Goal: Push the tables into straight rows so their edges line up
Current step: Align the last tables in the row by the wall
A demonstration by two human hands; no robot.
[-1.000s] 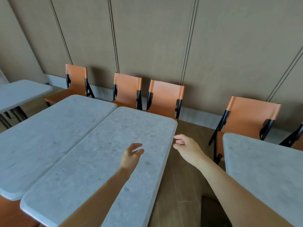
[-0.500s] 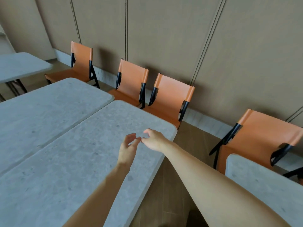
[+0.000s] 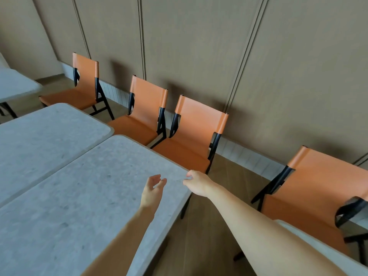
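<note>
Two grey stone-look tables stand side by side with a narrow seam between them: the near table and the left table. The left table's far edge sits a little further back than the near table's. My left hand hovers over the near table's right part, fingers relaxed and apart, holding nothing. My right hand is at the near table's far right corner, thumb on the top and fingers curled at the rim.
Several orange chairs with black frames line the panelled wall, one right behind the near table's corner. Another grey table is at the far left. A further table's edge shows at the lower right, across a wooden floor aisle.
My right hand moved from beside the table's right edge, across its top, to the far right corner. My left hand stayed over the table. The view has moved closer to the chairs.
</note>
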